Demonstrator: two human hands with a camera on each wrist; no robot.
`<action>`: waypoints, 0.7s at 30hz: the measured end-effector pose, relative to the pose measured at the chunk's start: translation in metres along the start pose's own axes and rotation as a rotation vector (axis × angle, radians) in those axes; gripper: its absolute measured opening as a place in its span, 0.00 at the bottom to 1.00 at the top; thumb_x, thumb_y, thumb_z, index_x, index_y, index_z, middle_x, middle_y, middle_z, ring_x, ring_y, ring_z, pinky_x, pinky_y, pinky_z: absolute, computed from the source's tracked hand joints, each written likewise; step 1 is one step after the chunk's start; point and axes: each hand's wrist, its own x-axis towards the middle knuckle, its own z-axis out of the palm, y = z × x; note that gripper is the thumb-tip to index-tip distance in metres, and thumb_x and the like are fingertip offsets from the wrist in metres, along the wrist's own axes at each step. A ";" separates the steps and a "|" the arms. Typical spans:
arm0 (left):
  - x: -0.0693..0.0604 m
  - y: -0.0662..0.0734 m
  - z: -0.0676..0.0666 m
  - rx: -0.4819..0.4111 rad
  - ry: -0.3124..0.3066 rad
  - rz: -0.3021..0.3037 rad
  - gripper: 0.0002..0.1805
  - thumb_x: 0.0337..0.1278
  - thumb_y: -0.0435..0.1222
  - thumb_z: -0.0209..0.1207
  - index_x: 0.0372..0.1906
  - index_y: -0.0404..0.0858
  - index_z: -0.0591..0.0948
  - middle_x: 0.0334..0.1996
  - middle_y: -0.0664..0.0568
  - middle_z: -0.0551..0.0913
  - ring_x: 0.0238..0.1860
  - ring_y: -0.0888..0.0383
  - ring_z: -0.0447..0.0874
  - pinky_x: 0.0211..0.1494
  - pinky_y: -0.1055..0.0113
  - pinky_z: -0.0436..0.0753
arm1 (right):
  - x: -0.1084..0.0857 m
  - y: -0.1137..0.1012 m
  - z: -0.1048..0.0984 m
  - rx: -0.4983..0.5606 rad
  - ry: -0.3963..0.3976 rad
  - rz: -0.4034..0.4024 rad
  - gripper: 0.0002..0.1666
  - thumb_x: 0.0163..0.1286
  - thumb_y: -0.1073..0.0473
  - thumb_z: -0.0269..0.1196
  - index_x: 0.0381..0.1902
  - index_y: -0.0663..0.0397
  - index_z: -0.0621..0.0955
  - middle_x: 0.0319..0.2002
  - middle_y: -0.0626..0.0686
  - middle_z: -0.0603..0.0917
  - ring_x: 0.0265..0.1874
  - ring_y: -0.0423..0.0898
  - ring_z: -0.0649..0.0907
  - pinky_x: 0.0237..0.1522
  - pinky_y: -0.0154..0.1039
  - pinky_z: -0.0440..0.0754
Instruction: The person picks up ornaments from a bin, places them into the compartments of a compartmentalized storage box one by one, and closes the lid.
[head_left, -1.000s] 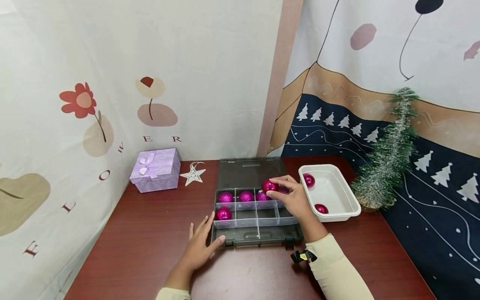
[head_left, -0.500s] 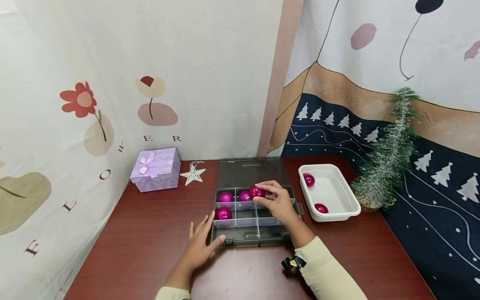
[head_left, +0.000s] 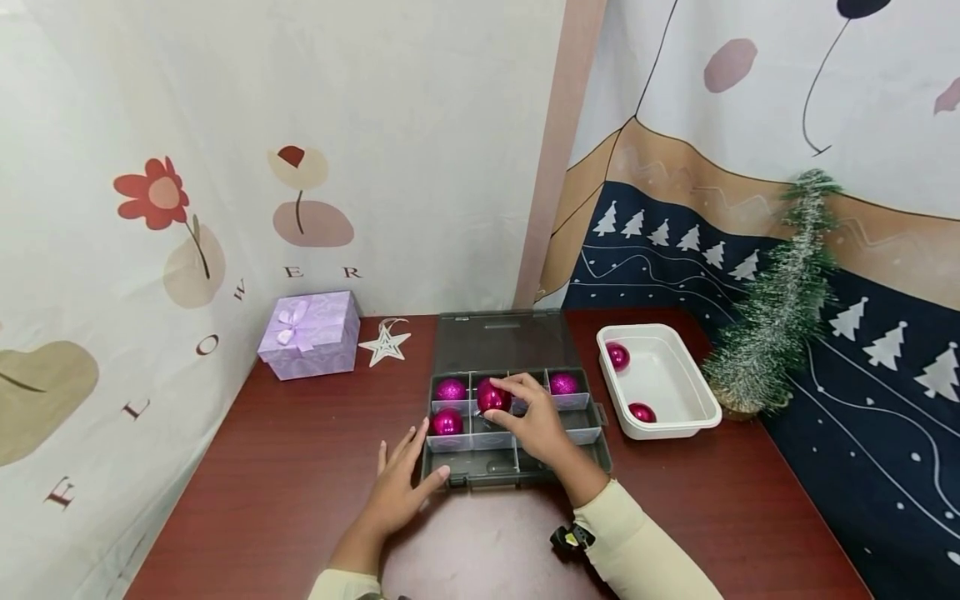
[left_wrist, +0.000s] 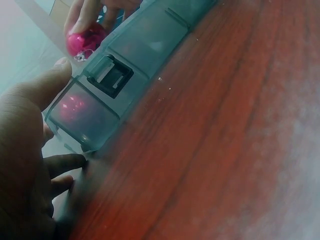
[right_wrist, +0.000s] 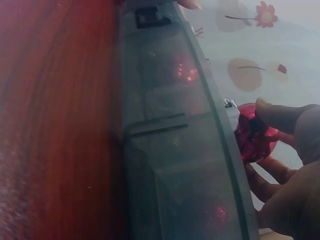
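Note:
My right hand [head_left: 538, 425] pinches a shiny magenta Christmas bauble [head_left: 492, 395] between thumb and fingers. It holds the bauble over the second column of a dark see-through compartment box [head_left: 480, 463]. In the right wrist view, the bauble [right_wrist: 254, 134] shows above the box's edge, its silver cap pointing away from the palm. Glittery baubles [head_left: 451, 389] sit in the back row; some are hidden behind my right hand. Another shiny bauble [head_left: 447, 422] lies in the middle row's left compartment. My left hand [head_left: 397, 493], fingers spread, touches the box's front left corner.
Right of the box stands a white tub [head_left: 667, 392] with two shiny baubles [head_left: 617, 356] in it. A small frosted tree [head_left: 780, 325] is beyond it. A lilac gift box [head_left: 311, 336] and a white star [head_left: 386, 346] are at the back left. The box's lid [head_left: 498, 342] lies back.
My right hand has carried the bauble leftward and slightly down, from over the back row's third compartment to the second column. My left hand has stayed at the box corner.

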 end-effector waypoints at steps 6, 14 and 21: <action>0.000 0.001 0.000 -0.003 -0.009 -0.008 0.49 0.73 0.59 0.63 0.90 0.49 0.56 0.85 0.40 0.67 0.87 0.35 0.59 0.86 0.24 0.31 | -0.005 -0.001 0.005 -0.152 -0.005 -0.051 0.31 0.61 0.58 0.83 0.62 0.54 0.89 0.57 0.56 0.88 0.61 0.59 0.85 0.70 0.73 0.72; -0.001 0.002 -0.002 -0.006 -0.008 -0.007 0.49 0.73 0.58 0.63 0.90 0.49 0.57 0.85 0.40 0.67 0.87 0.33 0.59 0.86 0.23 0.31 | -0.008 0.000 0.008 -0.240 -0.029 -0.071 0.28 0.61 0.57 0.83 0.59 0.53 0.89 0.57 0.56 0.89 0.65 0.60 0.80 0.70 0.78 0.62; -0.001 0.003 -0.002 -0.007 -0.014 -0.007 0.49 0.73 0.58 0.63 0.90 0.49 0.56 0.84 0.39 0.67 0.87 0.34 0.58 0.86 0.23 0.31 | -0.010 0.003 0.006 -0.268 -0.046 -0.088 0.27 0.61 0.57 0.83 0.58 0.53 0.90 0.57 0.55 0.90 0.65 0.60 0.79 0.65 0.71 0.64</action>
